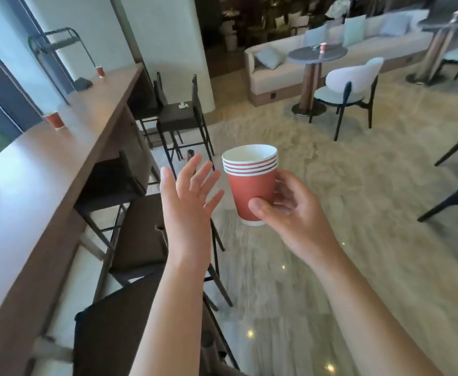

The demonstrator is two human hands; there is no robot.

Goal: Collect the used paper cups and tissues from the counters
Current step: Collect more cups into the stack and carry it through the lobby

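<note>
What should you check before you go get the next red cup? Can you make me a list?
1. Cup stack held firmly in the right hand: ok.
2. Left hand free to pick up: ok, open and holding nothing.
3. Next cup in sight: ok, the nearer red cup stands upright on the long counter.
4. More cups left: ok, the far red cup stands further along the counter.
5. Is that cup empty: cannot tell.
6. Tissue on the counter: cannot tell, though something white lies on a stool.
</note>
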